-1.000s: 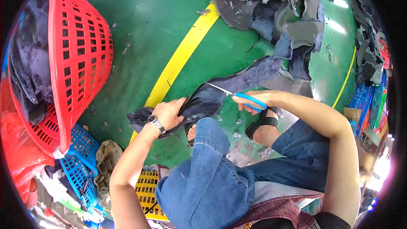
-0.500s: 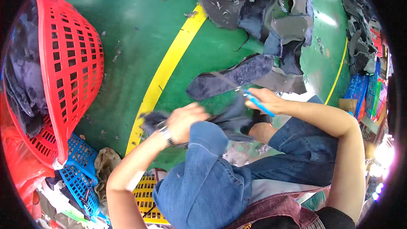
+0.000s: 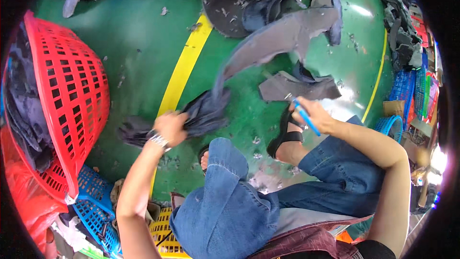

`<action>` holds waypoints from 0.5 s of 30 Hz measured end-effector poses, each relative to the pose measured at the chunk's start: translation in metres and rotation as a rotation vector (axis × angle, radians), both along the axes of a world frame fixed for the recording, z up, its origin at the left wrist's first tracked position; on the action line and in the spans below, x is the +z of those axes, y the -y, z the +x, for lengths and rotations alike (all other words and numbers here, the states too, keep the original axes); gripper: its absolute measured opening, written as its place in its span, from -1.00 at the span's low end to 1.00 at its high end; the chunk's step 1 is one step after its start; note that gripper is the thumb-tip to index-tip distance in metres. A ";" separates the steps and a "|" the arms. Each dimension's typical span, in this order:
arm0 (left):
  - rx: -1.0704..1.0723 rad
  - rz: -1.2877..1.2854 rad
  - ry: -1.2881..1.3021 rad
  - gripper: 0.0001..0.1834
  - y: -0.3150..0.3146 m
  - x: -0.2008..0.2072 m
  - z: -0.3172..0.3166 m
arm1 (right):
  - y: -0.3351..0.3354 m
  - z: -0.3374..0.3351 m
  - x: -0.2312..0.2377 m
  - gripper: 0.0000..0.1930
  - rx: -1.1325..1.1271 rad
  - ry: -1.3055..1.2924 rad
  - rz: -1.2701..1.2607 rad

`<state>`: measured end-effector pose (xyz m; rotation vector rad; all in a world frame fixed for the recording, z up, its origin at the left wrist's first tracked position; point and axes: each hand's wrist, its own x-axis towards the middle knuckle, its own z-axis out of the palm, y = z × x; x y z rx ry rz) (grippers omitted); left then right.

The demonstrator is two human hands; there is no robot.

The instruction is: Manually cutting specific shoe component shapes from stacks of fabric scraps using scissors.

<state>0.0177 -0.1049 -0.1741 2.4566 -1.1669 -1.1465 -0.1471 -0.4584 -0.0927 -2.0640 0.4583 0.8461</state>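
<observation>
My left hand (image 3: 171, 127) is closed round a bunched bundle of dark grey fabric pieces (image 3: 206, 115), low over the green floor and left of my knees. From beside that bundle a long grey fabric strip (image 3: 268, 43) arches up and right toward the scrap pile. My right hand (image 3: 311, 116) grips a blue-handled tool (image 3: 306, 117) with a short metal tip showing; its exact kind is unclear. Just beyond the tip lies a flat grey fabric piece (image 3: 278, 86), with a darker, folded piece (image 3: 306, 74) against it.
A red perforated basket (image 3: 72, 81) full of dark fabric stands at the left, with blue baskets (image 3: 96, 184) below it. A scrap pile (image 3: 230, 5) lies ahead. More fabric is heaped at the far right (image 3: 397, 24). A yellow basket (image 3: 167, 230) is beside my leg.
My left hand has moved left and up with the bundle. The long strip now stretches toward the pile. My right hand has shifted slightly right with the blue-handled tool. The view has moved.
</observation>
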 end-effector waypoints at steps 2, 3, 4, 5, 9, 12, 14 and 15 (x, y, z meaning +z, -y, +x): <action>-0.005 0.159 0.035 -0.61 -0.052 0.014 0.000 | -0.027 0.005 -0.010 -0.57 0.186 -0.032 0.055; 0.025 0.110 0.069 -0.66 -0.079 0.018 -0.004 | -0.042 0.009 -0.017 -0.55 0.292 -0.026 0.083; 0.059 0.134 0.059 -0.67 -0.087 0.019 -0.010 | -0.057 0.010 -0.023 -0.52 0.262 -0.105 0.220; 0.094 0.156 0.049 -0.69 -0.094 0.021 -0.017 | -0.067 0.017 -0.024 -0.48 0.349 -0.214 0.260; 0.166 0.222 0.053 -0.74 -0.111 0.047 -0.037 | -0.118 0.030 -0.027 -0.43 0.504 -0.269 0.474; 0.138 0.200 0.187 -0.80 -0.119 0.056 -0.051 | -0.147 0.036 -0.027 -0.46 0.280 -0.515 0.848; 0.159 0.192 0.190 -0.80 -0.116 0.059 -0.056 | -0.159 0.046 -0.029 -0.50 0.287 -0.482 0.796; 0.160 0.184 0.193 -0.79 -0.116 0.062 -0.057 | -0.162 0.052 -0.030 -0.54 0.274 -0.440 0.752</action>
